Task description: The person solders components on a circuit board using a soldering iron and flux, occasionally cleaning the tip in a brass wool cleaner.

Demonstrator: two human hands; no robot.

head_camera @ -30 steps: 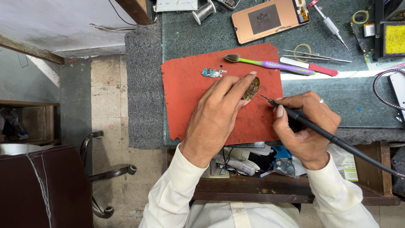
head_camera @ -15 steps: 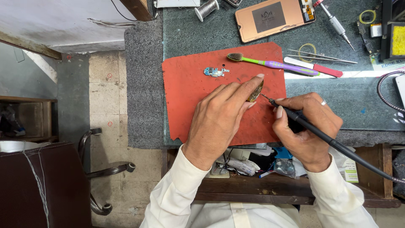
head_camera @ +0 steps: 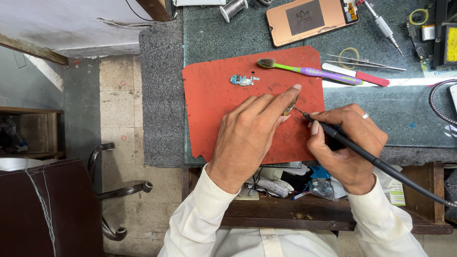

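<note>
From above, the left hand (head_camera: 247, 138) presses a tiny circuit board (head_camera: 289, 106) down on the red mat (head_camera: 209, 109) with its fingertips. The right hand (head_camera: 350, 143) grips a black soldering iron (head_camera: 347, 143) like a pen. Its tip touches the board. A toothbrush (head_camera: 304, 70) lies nearby.

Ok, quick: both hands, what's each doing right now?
Left hand: fingers pinning a small dark circuit piece on the red mat.
Right hand: closed around black soldering iron.

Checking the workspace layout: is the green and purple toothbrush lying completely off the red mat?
No, the green and purple toothbrush has its bristle end on the red mat.
</note>
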